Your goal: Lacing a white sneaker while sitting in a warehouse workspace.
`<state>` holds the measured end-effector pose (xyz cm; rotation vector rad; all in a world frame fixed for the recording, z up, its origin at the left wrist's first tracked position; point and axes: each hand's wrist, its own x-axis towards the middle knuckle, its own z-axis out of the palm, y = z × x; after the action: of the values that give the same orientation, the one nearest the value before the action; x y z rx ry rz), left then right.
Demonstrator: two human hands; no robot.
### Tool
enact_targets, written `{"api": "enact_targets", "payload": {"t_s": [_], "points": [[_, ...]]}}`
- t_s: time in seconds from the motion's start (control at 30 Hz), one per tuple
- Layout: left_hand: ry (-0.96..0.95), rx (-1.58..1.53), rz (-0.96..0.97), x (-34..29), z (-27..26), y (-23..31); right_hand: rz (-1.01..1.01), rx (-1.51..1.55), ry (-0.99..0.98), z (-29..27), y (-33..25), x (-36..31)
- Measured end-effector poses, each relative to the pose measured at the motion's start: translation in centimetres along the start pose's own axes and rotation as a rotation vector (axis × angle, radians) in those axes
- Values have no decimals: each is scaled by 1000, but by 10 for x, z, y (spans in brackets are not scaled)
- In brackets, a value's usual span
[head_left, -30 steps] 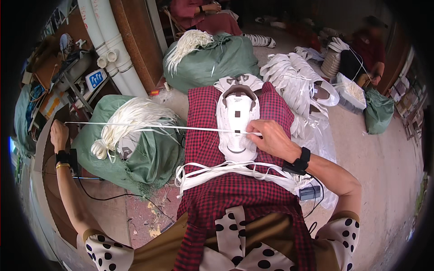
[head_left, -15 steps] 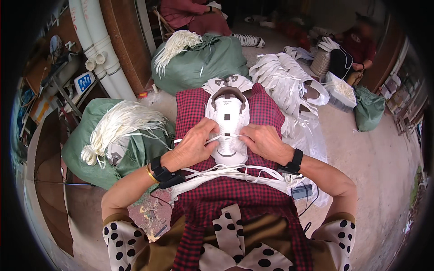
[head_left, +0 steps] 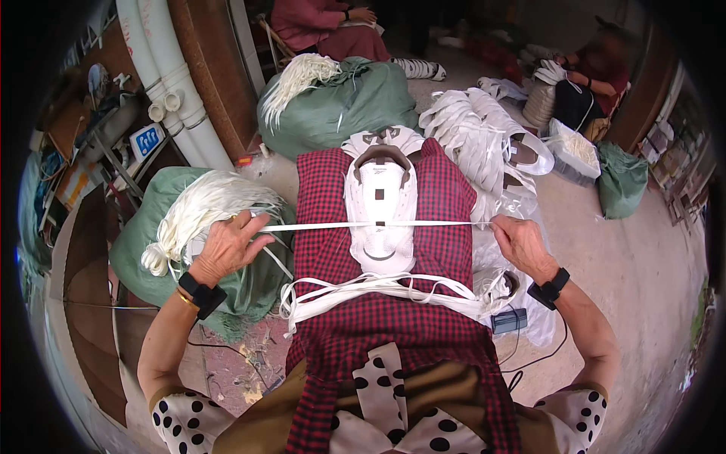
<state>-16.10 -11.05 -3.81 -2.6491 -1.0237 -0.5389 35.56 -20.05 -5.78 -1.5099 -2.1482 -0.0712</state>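
Note:
A white shoe upper (head_left: pixel 387 246) lies lengthwise on the red-and-black checked apron (head_left: pixel 325 189) over my lap, its dark-lined opening at the far end. Pulled straight across it runs a white shoelace (head_left: pixel 314 226), passing over the front of the upper near a small dark square. My left hand (head_left: pixel 227 244) pinches the lace out to the left, close to the green sack. On the other side my right hand (head_left: pixel 522 244) grips the lace's right end, past the apron's edge. A bundle of loose white laces (head_left: pixel 378 291) rests across my lap, nearer to me.
Green sacks topped with lace bundles stand at left (head_left: pixel 159 204) and ahead (head_left: pixel 333 113). Stacked white shoe uppers (head_left: pixel 476 136) lie ahead right, beside a clear plastic box (head_left: pixel 571 155). Two seated people work at the back. A black device (head_left: pixel 509 321) with a cable lies by my right side.
My hands have moved apart from the middle of the shoe upper, left and right, drawing the lace out taut. The upper has stayed in place on my lap.

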Motion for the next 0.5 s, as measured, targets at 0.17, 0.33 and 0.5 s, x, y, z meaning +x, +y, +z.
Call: {"api": "enact_targets", "payload": {"t_s": [0.17, 0.33, 0.5], "points": [[-34, 123, -7, -26, 1, -30, 69, -36, 2, -5, 25, -15], [17, 32, -256, -41, 9, -61, 168, -94, 22, -27, 65, -28], [152, 85, -421, -96, -22, -111, 286, -229, 52, -83, 93, -80]]}}
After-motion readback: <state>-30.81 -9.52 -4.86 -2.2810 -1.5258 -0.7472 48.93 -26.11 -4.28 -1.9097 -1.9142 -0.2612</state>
